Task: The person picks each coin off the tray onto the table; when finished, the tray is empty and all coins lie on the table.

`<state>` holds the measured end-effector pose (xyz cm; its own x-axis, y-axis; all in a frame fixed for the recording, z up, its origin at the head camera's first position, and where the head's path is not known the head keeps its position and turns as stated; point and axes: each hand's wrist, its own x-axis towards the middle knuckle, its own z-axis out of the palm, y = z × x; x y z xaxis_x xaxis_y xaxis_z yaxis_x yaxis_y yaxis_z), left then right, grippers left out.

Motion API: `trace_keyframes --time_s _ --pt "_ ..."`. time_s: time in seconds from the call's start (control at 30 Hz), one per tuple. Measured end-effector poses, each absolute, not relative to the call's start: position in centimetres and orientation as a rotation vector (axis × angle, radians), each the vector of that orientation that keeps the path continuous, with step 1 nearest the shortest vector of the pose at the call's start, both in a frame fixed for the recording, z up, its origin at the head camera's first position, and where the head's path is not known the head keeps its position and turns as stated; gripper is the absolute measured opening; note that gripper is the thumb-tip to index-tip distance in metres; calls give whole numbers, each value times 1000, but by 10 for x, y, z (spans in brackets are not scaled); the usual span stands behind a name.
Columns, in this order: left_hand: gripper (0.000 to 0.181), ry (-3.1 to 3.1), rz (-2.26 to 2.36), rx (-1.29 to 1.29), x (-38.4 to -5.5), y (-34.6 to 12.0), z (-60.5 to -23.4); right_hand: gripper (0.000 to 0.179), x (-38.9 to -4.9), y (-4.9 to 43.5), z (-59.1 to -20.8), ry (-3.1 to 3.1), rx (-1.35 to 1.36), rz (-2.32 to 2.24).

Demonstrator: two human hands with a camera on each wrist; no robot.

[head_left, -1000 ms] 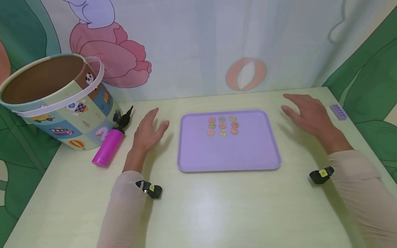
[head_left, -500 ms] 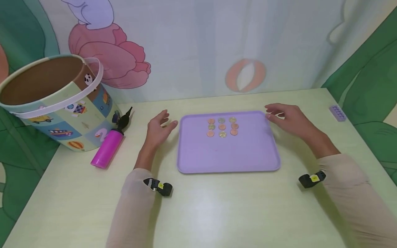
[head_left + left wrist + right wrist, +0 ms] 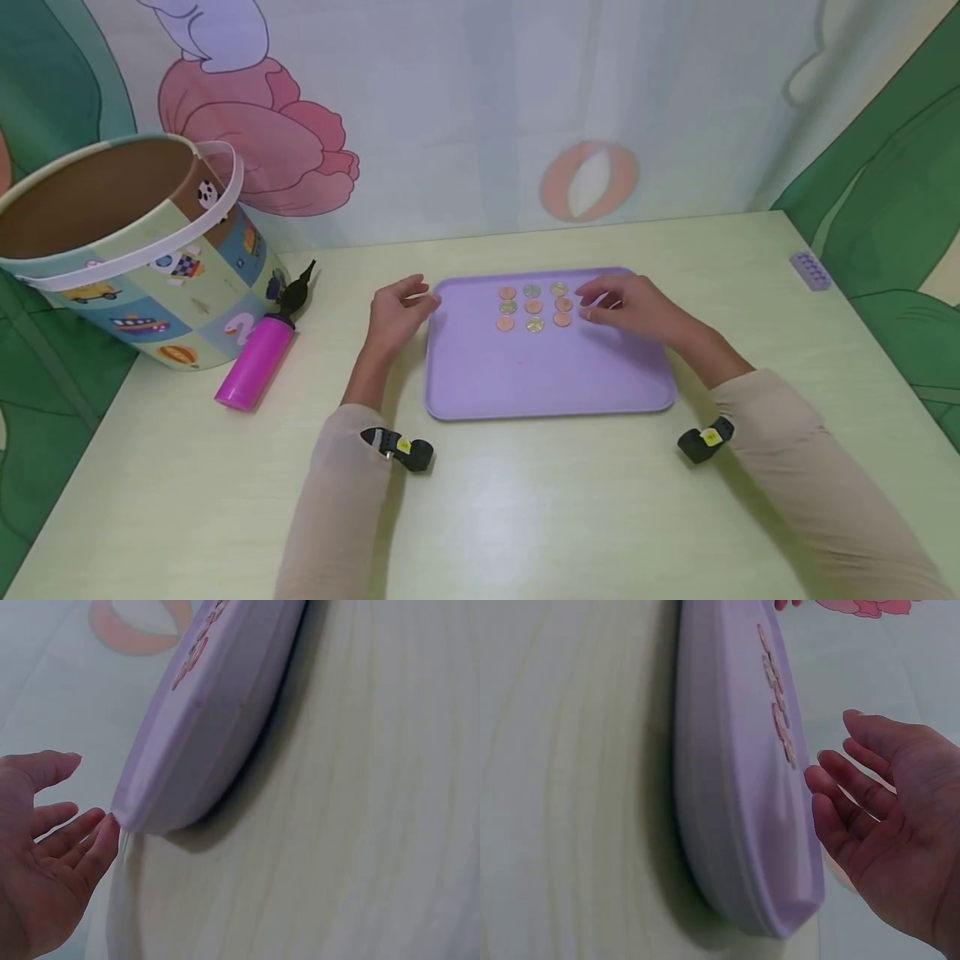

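Note:
Several coins, some copper and some gold or silver in tone, lie in neat rows on a lilac tray. Over the tray's right part hovers my right hand, its fingers loosely bent beside the rightmost coins and holding nothing. In the right wrist view that hand shows a gap between thumb and fingers. My left hand is at the tray's upper left corner, fingers relaxed. The left wrist view has this hand with its fingertips at or very near the tray's rim.
A patterned bucket with a pale handle stands at the left. Beside it lies a magenta pump with a black nozzle. A small purple studded block sits near the table's right edge. Behind the table hangs a printed curtain.
My right hand has swung left from beyond the tray to over it, close to the coins. My left hand has moved right, up to the tray's left corner. The coins look unmoved.

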<state>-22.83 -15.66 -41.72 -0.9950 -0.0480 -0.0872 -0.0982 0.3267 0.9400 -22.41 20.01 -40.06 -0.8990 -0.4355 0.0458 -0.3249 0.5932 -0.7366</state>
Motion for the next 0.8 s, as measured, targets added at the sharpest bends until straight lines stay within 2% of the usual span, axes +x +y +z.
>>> trace_keyframes --time_s 0.43,0.8 --pt "45 2589 1735 -232 -232 -147 -425 33 -229 185 -419 2669 -713 -1166" --pt "48 2573 1669 -221 -235 -150 -432 30 -233 178 -428 2707 -692 -1143"
